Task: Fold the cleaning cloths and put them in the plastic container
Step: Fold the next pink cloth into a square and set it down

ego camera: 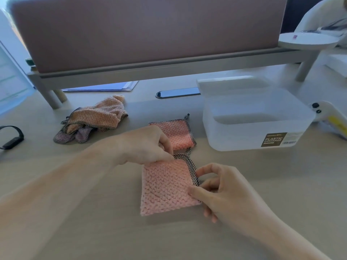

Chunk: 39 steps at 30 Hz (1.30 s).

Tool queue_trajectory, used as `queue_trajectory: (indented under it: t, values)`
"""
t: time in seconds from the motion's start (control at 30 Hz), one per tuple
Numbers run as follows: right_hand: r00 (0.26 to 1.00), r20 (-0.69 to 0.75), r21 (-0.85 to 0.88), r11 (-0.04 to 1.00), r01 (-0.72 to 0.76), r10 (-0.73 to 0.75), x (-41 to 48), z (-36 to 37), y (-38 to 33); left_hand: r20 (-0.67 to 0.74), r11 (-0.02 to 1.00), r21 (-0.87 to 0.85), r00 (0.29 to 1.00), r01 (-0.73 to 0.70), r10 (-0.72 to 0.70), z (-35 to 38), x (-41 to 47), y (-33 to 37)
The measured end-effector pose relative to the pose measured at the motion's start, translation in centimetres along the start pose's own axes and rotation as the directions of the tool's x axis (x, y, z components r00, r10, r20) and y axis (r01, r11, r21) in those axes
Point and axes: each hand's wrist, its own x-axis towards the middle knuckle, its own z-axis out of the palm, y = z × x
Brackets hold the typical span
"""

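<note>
A pink cleaning cloth (165, 186) with a black-and-white checked hem lies folded on the table in front of me. My left hand (144, 145) pinches its top right corner. My right hand (221, 192) pinches its right edge between thumb and fingers. Behind it lies a second folded pink cloth (177, 134), partly hidden by my left hand. A heap of unfolded cloths (93, 119), orange and purple, sits at the back left. The translucent plastic container (253, 136) stands open at the right, with nothing visible inside.
A raised shelf with a pinkish panel (146, 32) spans the back of the table. A black wristband (11, 137) lies at the left edge. A phone (178, 92) and papers (105, 86) rest under the shelf. A white device (328, 113) sits right of the container.
</note>
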Motion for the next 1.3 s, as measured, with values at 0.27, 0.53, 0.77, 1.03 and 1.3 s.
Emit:
queue_trajectory:
  t: [0.27, 0.53, 0.77, 1.03, 1.3]
  values:
    - [1.000, 0.006, -0.074, 0.997, 0.008, -0.008, 0.7, -0.9, 0.5, -0.117, 0.981, 0.102, 0.978, -0.163, 0.174, 0.6, 0.8, -1.2]
    - [0.999, 0.044, -0.107, 0.994, -0.021, 0.026, 1.3, -1.3, 0.4, -0.252, 0.964, 0.142, 0.934, -0.223, 0.253, 3.2, -0.2, -2.2]
    - [0.999, 0.028, -0.129, 0.991, -0.029, 0.033, 0.9, -1.1, -0.1, -0.334, 0.896, 0.353, 0.859, -0.269, 0.389, 7.6, -4.9, -2.5]
    - [0.999, 0.027, -0.060, 0.997, -0.042, 0.044, 0.2, -0.9, -0.6, -0.212, 0.871, 0.427, 0.910, -0.243, 0.357, 9.1, -5.6, -3.9]
    - [0.999, 0.008, -0.456, 0.889, 0.042, -0.043, 0.8, -1.7, -2.2, -0.210, 0.856, 0.447, 0.899, -0.261, 0.384, 9.0, -5.2, -4.2]
